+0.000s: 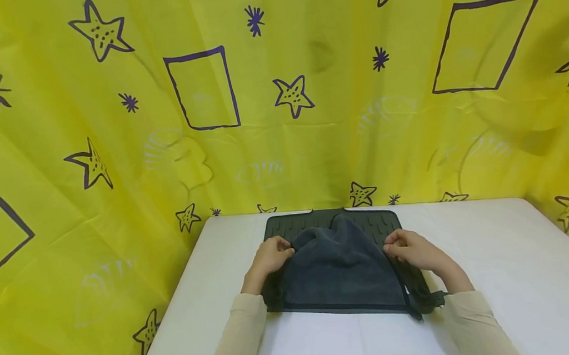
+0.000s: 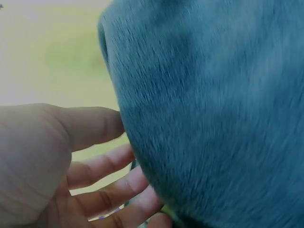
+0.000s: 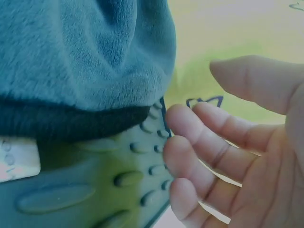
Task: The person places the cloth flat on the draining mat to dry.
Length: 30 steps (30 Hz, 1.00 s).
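A dark grey fleece piece shaped like a hat (image 1: pixel 342 273) lies on a black ridged mat (image 1: pixel 378 223), its upper part bunched into folds. Dark straps stick out at its lower corners. My left hand (image 1: pixel 272 255) is at the fleece's left edge; in the left wrist view the thumb (image 2: pixel 95 126) meets that edge and the fingertips pass partly out of sight behind it. My right hand (image 1: pixel 413 250) hovers beside the right edge. In the right wrist view its fingers (image 3: pixel 199 128) are loosely bent, apart from the fleece, with nothing between them and the thumb.
The mat lies on a white table (image 1: pixel 511 254). A yellow curtain (image 1: pixel 282 144) with drawn stars and frames hangs along the back and sides. Under the fleece's dark rim a white label (image 3: pixel 19 159) shows in the right wrist view.
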### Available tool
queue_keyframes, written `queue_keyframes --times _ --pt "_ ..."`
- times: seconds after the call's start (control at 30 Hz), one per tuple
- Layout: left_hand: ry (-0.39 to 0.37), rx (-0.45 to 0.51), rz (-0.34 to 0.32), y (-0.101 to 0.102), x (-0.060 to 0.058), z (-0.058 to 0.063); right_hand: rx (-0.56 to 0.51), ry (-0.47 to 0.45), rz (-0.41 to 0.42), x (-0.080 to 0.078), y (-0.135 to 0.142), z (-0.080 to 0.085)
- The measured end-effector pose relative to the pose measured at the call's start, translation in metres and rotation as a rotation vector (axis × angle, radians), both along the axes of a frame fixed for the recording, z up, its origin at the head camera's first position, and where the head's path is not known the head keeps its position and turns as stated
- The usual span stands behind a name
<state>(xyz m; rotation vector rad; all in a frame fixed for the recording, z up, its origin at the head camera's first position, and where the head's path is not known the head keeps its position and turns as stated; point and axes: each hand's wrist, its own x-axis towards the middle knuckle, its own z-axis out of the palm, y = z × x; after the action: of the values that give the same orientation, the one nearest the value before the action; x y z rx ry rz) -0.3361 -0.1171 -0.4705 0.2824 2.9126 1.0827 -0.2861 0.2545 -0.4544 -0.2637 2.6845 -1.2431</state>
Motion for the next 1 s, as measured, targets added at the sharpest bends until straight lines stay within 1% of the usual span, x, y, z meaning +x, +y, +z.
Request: queue_keyframes --times 0.07,0.13,0.23,0.3,0.37,0.43,0.5,0.57,0.67,0.77,0.87,0.93,1.0 --pt "-0.019 -0.017 0.008 -0.002 -0.006 0.001 0.023 0.011 0.001 -0.005 -0.004 0.004" --pt "-0.054 -0.034 0.008 -0.004 -0.011 0.003 0.059 0.018 0.005 -0.011 -0.007 0.008" --pt "-0.11 -0.056 -0.026 -0.003 -0.018 0.004 0.123 0.039 0.02 -0.021 -0.011 0.012" --pt "-0.148 -0.064 -0.053 0.0 -0.023 0.003 0.165 0.055 0.034 -0.028 -0.013 0.011" --pt "-0.17 -0.074 -0.066 0.002 -0.027 0.001 0.2 0.059 0.051 -0.036 -0.018 0.008" --pt "-0.192 -0.075 -0.054 0.005 -0.031 -0.001 0.235 0.057 0.07 -0.044 -0.023 0.003" --pt "-0.229 -0.047 -0.032 0.007 -0.035 -0.002 0.25 0.04 0.07 -0.051 -0.027 -0.002" --pt "-0.276 -0.004 -0.007 0.009 -0.038 -0.001 0.243 0.022 0.065 -0.057 -0.03 -0.006" --pt "-0.317 0.065 0.019 0.012 -0.041 0.0 0.181 -0.012 0.043 -0.064 -0.031 -0.012" --pt "-0.319 0.08 0.024 0.014 -0.044 0.0 0.105 -0.043 0.037 -0.07 -0.028 -0.016" --pt "-0.313 0.094 0.024 0.014 -0.045 0.0 0.056 -0.056 0.024 -0.074 -0.023 -0.018" --pt "-0.318 0.124 0.035 0.012 -0.044 0.002 0.031 -0.072 0.004 -0.075 -0.019 -0.018" --pt "-0.326 0.167 0.045 0.011 -0.044 0.003 -0.006 -0.109 -0.015 -0.076 -0.016 -0.017"
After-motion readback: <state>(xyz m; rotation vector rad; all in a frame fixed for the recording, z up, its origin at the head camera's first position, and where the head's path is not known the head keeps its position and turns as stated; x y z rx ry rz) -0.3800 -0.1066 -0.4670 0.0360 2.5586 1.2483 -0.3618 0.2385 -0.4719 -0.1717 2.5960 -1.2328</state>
